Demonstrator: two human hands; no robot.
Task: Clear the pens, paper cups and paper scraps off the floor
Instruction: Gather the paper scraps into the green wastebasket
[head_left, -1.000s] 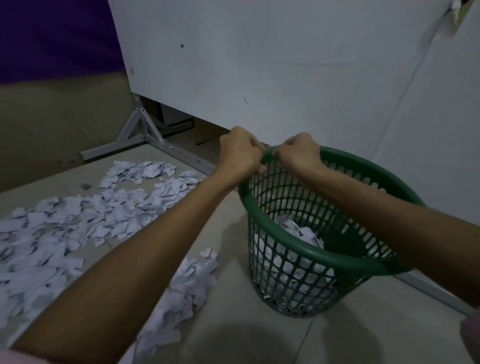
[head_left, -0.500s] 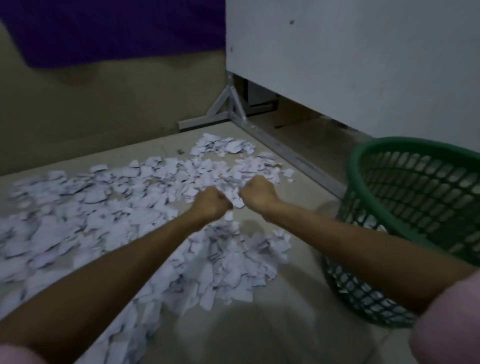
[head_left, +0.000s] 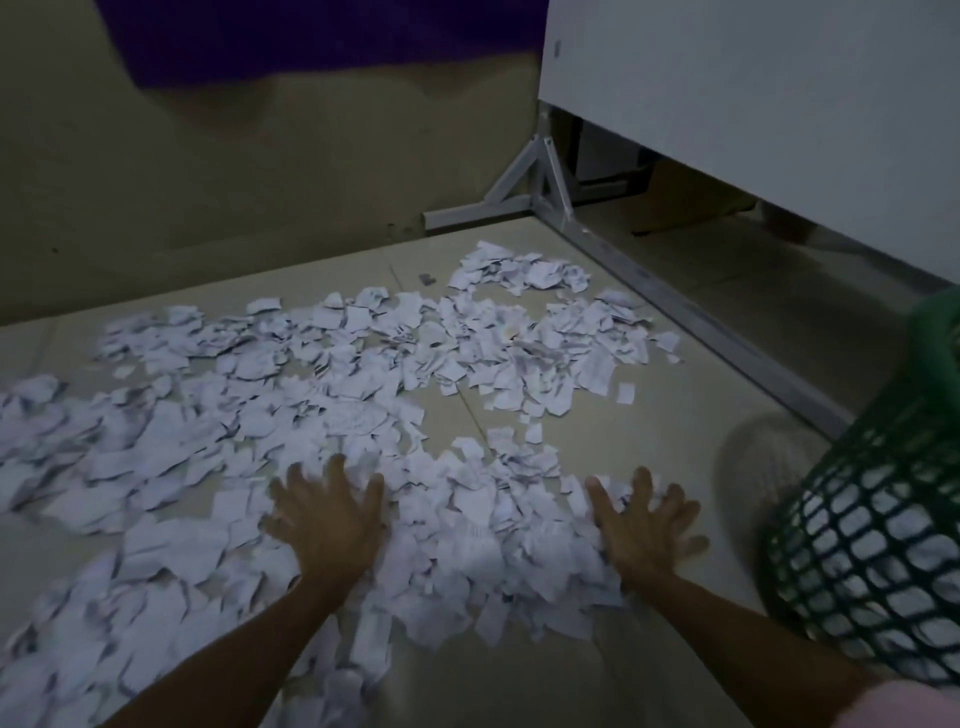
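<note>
Most of the job looks undone. On the left, the floor (head_left: 156, 270) carries a wide spread of torn paper scraps (head_left: 218, 410) that runs from the left edge of the view across to the middle, thick in places, with bare tile showing only in small gaps. No part of this stretch appears gathered into a heap.

Nearer the person, the left hand (head_left: 324, 512) lies on the scraps with its fingers (head_left: 337, 470) spread and straight, grasping nothing; the picture is blurred there, so how hard it presses cannot be told. Between the two hands sits a denser patch of scraps, which reads as the next lot to be raked together. The right hand (head_left: 644, 525) is flat and splayed too, released, its fingers on the right edge of that patch.

Beyond the hands, more scraps reach towards the metal frame (head_left: 540, 192) of the white board (head_left: 753, 104), with a small dark bit (head_left: 427, 279) lying apart from them; what it is cannot be made out.

At the far right stands the green basket (head_left: 872, 530), just beside the right forearm. White paper shows through its mesh, so some has gone in. No pens or cups are visible on the floor here, so scraps appear to be the bulk of what is left.
</note>
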